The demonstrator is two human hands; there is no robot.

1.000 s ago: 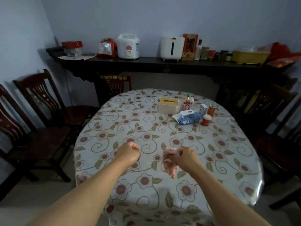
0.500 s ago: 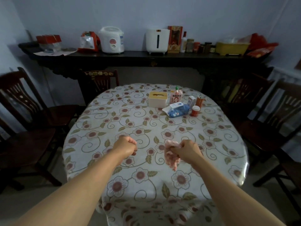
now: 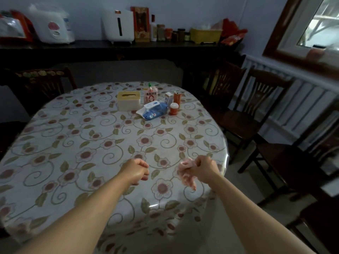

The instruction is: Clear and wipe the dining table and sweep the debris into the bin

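The round dining table (image 3: pixel 77 136) wears a flowered plastic cloth. My right hand (image 3: pixel 204 168) hovers near its right front edge, fingers closed around a crumpled pink cloth (image 3: pixel 187 176) that hangs below the fist. My left hand (image 3: pixel 136 170) is a closed fist over the front middle of the table, and nothing shows in it. At the far side stand a cream tissue box (image 3: pixel 128 100), a blue wet-wipe pack (image 3: pixel 154 112), a small pink carton (image 3: pixel 150 95), a little white box (image 3: pixel 168 99), an orange can (image 3: pixel 177 98) and a small orange jar (image 3: pixel 173 109).
Dark wooden chairs stand at the right (image 3: pixel 256 107) and at the back left (image 3: pixel 40 83). A long dark sideboard (image 3: pixel 117 50) along the wall carries a rice cooker (image 3: pixel 53 28), a white appliance (image 3: pixel 120 27), jars and a yellow tub (image 3: pixel 204 34). A window (image 3: pixel 319 24) is at the upper right.
The view has swung to the right, bringing the window and right-hand chairs in. Both hands keep their pose, the right one now nearer the table's right edge.
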